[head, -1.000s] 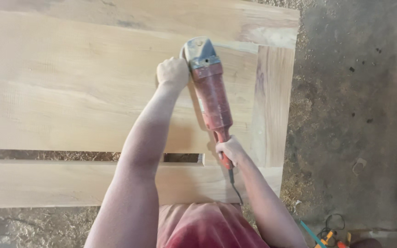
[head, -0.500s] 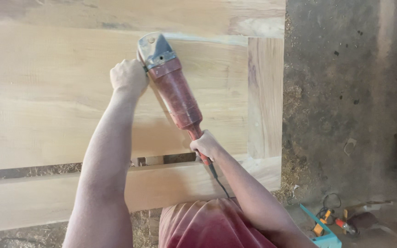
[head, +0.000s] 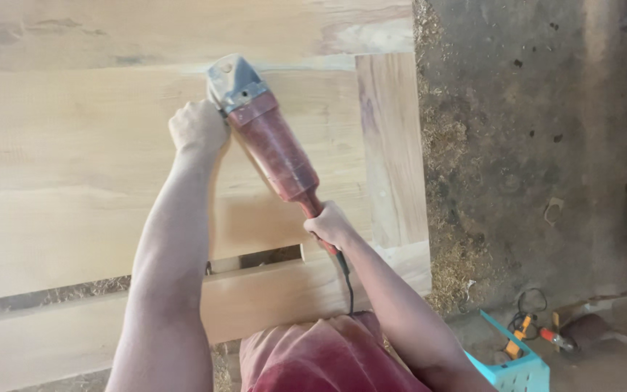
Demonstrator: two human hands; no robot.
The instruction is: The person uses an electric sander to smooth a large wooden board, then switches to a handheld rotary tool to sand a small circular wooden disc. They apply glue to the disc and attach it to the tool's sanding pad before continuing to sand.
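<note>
A red angle grinder [head: 270, 141] with a grey head lies tilted on a large pale wooden panel [head: 74, 160]. My left hand [head: 197, 127] is closed around the side handle next to the grey head. My right hand [head: 330, 226] grips the thin rear end of the grinder, where a black cord [head: 346, 279] hangs down toward my red shirt. The disc under the head is hidden.
A narrower board [head: 393, 145] runs along the panel's right edge, and another plank [head: 52, 337] lies nearer me across a gap. Sawdust covers the dirt floor [head: 531, 145] on the right. A turquoise crate [head: 517, 366] and small tools lie at the lower right.
The grinder and both hands have shifted left across the panel over the last second, with both grips unchanged. The view has followed, showing more floor on the right.
</note>
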